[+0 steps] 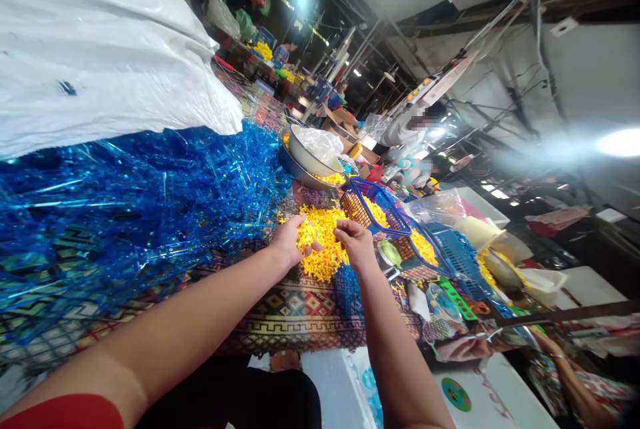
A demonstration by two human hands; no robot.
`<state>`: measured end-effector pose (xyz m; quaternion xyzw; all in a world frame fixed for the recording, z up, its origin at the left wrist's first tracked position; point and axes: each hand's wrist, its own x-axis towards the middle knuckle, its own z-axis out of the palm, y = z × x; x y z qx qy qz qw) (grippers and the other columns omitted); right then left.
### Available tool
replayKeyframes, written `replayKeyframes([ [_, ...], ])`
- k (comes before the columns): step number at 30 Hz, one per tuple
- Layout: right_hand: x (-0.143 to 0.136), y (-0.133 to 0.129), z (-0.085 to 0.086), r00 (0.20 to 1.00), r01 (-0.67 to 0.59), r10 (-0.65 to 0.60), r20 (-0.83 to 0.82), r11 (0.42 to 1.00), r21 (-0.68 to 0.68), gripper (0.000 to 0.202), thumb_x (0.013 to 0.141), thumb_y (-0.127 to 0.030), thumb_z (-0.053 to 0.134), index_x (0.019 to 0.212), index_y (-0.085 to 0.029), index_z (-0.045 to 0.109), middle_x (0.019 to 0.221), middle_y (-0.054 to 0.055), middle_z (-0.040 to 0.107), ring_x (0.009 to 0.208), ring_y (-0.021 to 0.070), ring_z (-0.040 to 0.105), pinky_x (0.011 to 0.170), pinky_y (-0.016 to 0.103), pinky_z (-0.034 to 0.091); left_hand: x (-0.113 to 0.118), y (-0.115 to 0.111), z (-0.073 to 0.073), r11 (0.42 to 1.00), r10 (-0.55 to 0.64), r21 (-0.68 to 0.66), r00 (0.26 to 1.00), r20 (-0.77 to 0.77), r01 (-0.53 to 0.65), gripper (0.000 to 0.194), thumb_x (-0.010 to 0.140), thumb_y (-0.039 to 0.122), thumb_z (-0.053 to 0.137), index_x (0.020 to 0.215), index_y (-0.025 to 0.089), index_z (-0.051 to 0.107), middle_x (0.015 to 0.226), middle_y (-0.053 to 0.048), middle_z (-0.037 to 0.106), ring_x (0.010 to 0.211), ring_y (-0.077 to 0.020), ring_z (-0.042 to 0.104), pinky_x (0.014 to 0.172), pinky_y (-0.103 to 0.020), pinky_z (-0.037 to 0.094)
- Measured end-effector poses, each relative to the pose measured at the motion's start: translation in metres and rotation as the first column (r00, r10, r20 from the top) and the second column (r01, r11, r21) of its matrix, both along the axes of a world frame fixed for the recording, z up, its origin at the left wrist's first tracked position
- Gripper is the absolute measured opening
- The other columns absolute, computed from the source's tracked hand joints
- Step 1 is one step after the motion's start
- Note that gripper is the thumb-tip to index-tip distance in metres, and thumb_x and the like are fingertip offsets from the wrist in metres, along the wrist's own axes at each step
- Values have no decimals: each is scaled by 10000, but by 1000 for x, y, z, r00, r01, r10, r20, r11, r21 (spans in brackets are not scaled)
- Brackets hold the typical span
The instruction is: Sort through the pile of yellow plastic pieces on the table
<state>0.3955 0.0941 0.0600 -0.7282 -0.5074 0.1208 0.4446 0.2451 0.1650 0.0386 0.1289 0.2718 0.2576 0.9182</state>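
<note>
My left hand rests on the near left side of a heap of small yellow plastic pieces, its fingers curled around a few of them. My right hand sits at the heap's right side, fingers bent down into the pieces; whether it holds any I cannot tell. The heap lies on a patterned cloth covering the table. A large spread of blue transparent plastic parts lies to the left of my hands.
A big white sack lies at the upper left. Metal bowls stand behind the heap. Blue baskets with more yellow pieces sit to the right. Another person's arm shows at the lower right, and a person sits farther back.
</note>
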Motion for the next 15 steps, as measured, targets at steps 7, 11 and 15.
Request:
replayKeyframes([
  [7, -44, 3, 26, 976, -213, 213, 50, 977, -14, 262, 688, -354, 615, 866, -167, 657, 790, 41, 659, 710, 146, 587, 629, 267, 474, 0, 0, -1, 998, -43, -44, 999, 23, 44, 161, 774, 307, 456, 809, 162, 516, 580, -41, 582, 399, -188, 567, 282, -178, 251],
  [11, -33, -29, 27, 989, -84, 82, 119, 996, 13, 258, 725, -364, 596, 888, -172, 655, 784, 45, 655, 692, 147, 587, 583, 257, 463, -3, 2, 1, 999, -39, -26, 999, 10, 39, 169, 785, 322, 445, 773, 161, 492, 566, -46, 559, 419, -187, 577, 282, -167, 259],
  [15, -21, -83, 10, 997, 49, -49, 62, 999, 3, 266, 726, -375, 604, 888, -169, 652, 784, 48, 655, 644, 141, 579, 541, 253, 449, -6, 0, 5, 999, -45, 11, 999, 26, 45, 189, 802, 328, 422, 769, 156, 492, 557, -48, 540, 401, -179, 568, 271, -164, 250],
])
